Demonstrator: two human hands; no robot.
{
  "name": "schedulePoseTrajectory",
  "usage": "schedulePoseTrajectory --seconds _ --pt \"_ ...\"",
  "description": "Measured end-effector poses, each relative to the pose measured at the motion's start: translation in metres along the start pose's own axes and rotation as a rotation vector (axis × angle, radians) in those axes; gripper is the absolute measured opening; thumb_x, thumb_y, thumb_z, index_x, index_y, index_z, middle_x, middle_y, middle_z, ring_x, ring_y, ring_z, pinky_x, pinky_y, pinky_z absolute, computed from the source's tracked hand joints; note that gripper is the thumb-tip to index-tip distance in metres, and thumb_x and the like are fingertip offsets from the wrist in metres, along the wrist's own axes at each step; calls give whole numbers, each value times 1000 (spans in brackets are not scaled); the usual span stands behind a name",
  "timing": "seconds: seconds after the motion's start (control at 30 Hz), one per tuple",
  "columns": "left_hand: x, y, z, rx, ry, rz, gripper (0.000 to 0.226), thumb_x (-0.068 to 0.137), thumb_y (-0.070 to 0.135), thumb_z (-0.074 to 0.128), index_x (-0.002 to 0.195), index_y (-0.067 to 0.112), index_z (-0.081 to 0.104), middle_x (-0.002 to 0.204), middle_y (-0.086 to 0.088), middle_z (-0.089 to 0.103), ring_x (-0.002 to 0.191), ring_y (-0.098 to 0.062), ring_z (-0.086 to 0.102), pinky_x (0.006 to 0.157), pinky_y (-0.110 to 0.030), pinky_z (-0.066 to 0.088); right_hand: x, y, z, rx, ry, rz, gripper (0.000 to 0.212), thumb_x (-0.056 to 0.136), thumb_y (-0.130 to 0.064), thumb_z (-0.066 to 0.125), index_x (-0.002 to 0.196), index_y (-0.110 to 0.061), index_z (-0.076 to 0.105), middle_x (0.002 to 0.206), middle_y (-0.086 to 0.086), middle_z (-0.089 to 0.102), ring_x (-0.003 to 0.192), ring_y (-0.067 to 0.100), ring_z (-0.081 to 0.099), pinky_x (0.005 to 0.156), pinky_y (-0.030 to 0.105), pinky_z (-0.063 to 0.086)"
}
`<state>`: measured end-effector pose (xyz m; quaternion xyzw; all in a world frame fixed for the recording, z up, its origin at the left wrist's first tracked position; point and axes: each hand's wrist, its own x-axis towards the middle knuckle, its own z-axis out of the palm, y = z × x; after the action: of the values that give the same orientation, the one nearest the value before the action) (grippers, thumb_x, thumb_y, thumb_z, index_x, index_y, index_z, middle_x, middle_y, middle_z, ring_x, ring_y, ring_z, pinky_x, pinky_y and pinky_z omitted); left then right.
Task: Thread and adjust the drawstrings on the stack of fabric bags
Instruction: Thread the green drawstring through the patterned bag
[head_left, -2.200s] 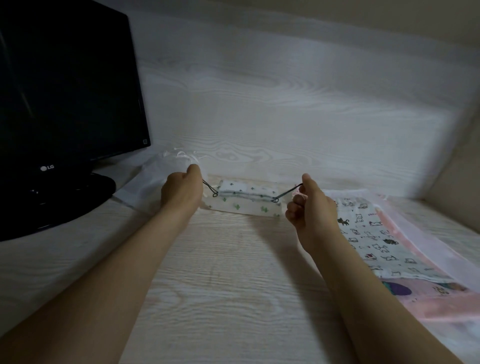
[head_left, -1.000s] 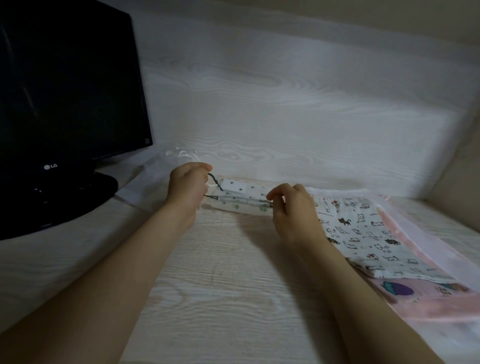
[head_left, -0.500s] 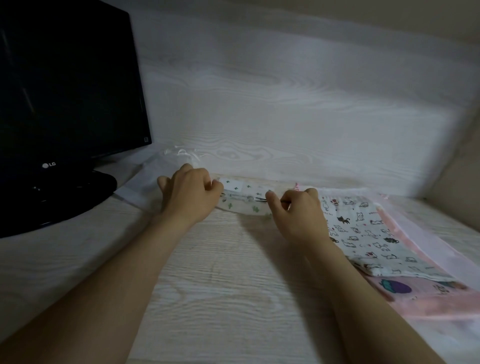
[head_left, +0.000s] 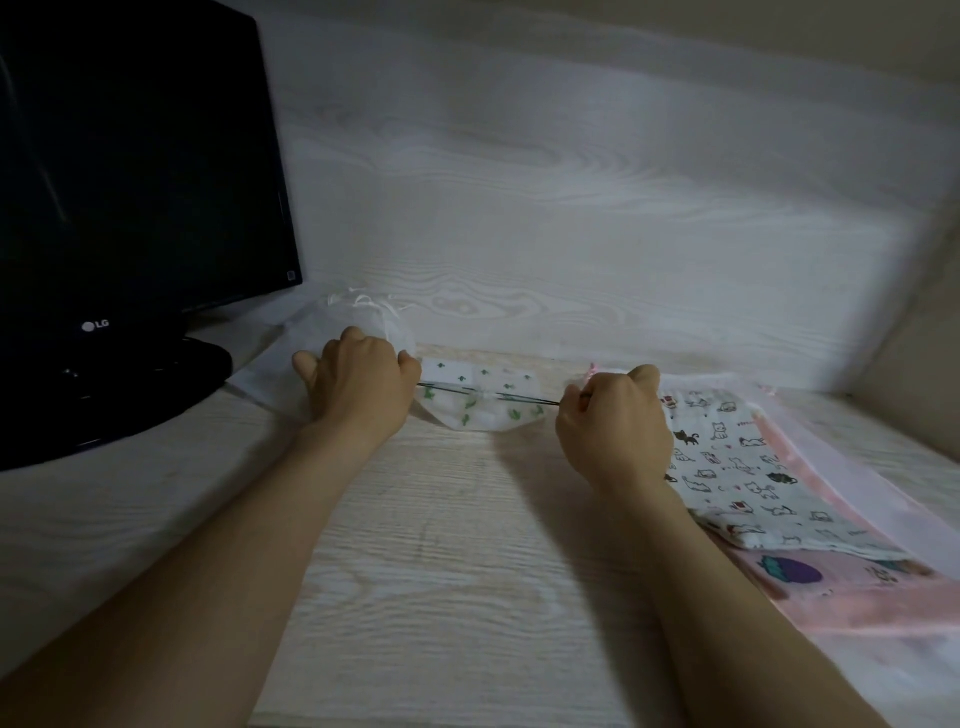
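Toward the back of the tabletop (head_left: 441, 545), just before the wall panel, both hands have drawn apart again. Half a sec ago they were pressed close together over the cactus-print bag (head_left: 483, 410); now there's a clear gap btwn them and the dark drawstring (head_left: 519, 398) runs taut across the bag's face from one fist to the other.

The left hand (head_left: 361, 387) has its grip curled shut w/ the cord running into it; fingertips are hidden behind the knuckles, so exactly how it holds I can't tell. The right hand (head_left: 615, 423) has its grip pinched on the other cord end, near the thumb side.

The bag lies flat btwn the hands, lower edge bowed. My read: this is a second tug to even out and cinch the cord, so this bag is prob. near done and due to go aside.

Other things:
- A cat-print bag (head_left: 727, 467) lies just R of the right hand, atop a pink bag (head_left: 831, 587), w/ sheer pink material under both. These look like the ones still to do.
- A sheer white bag (head_left: 358, 312) sits behind and under the left hand, touching it.
- A monitor (head_left: 130, 182) and its base stand at far L, near that bag.

Obstacles: little room L-ward. A wider pull may bump the sheer bag toward the monitor base. Dim light makes the thin cord hard to follow.
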<state>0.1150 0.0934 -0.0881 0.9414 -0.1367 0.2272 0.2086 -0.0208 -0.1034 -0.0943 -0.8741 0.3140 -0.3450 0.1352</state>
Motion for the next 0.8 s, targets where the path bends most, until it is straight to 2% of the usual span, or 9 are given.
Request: schedulePoseTrajectory --seconds 0.2,0.27,0.33,0.43,0.53,0.63,0.7,0.8 --pt "0 -3 1 26 14 27 46 108 42 39 79 16 62 97 -6 49 87 -24 44 90 -45 27 -2 -4 -4 -36 20 -15 34 97 -28 51 68 -11 58 103 5 40 70 34 57 63 42 57" --pt "-1 -2 1 8 30 45 52 111 44 34 84 16 69 101 -7 51 92 -27 47 92 -46 28 -2 -4 -4 -16 13 -48 33 97 -26 51 69 -10 59 101 5 43 66 31 56 60 39 55" --pt "-2 -2 -2 -91 40 69 56 112 40 29 87 13 71 104 -10 54 97 -28 50 92 -46 28 -2 0 -4 29 10 -103 35 96 -27 52 65 -12 56 93 5 48 62 26 54 54 31 46" --pt "-3 -4 -7 -235 -21 109 47 97 40 27 70 15 56 92 -6 51 92 -26 50 89 -43 29 -4 2 -7 200 -19 -156 51 97 -34 48 50 -16 38 63 3 44 56 18 40 52 26 25" --pt "-7 -3 -9 -259 -94 175 32 86 40 30 65 19 43 90 -8 52 88 -30 53 93 -47 40 -5 -1 -6 336 -122 -200 48 91 -38 43 50 -17 28 52 0 34 65 20 37 55 31 28" --pt "-6 -5 -2 -307 -35 239 26 93 27 45 71 14 48 89 -8 52 83 -30 54 90 -50 47 -6 -1 -3 283 -240 -299 46 85 -49 38 51 -19 31 57 4 41 83 23 44 66 40 39" --pt "-4 -8 4 -285 20 294 16 97 19 55 83 12 57 99 -8 51 91 -29 52 93 -50 45 -8 -1 -2 219 -331 -286 43 79 -58 41 57 -23 49 79 5 52 96 23 46 79 43 45" --pt "-3 -8 9 -232 69 394 11 102 22 56 99 16 65 120 -7 46 111 -28 43 99 -46 36 -8 0 -4 65 -380 -249 41 69 -67 53 79 -32 71 107 -1 48 110 25 48 103 45 42"
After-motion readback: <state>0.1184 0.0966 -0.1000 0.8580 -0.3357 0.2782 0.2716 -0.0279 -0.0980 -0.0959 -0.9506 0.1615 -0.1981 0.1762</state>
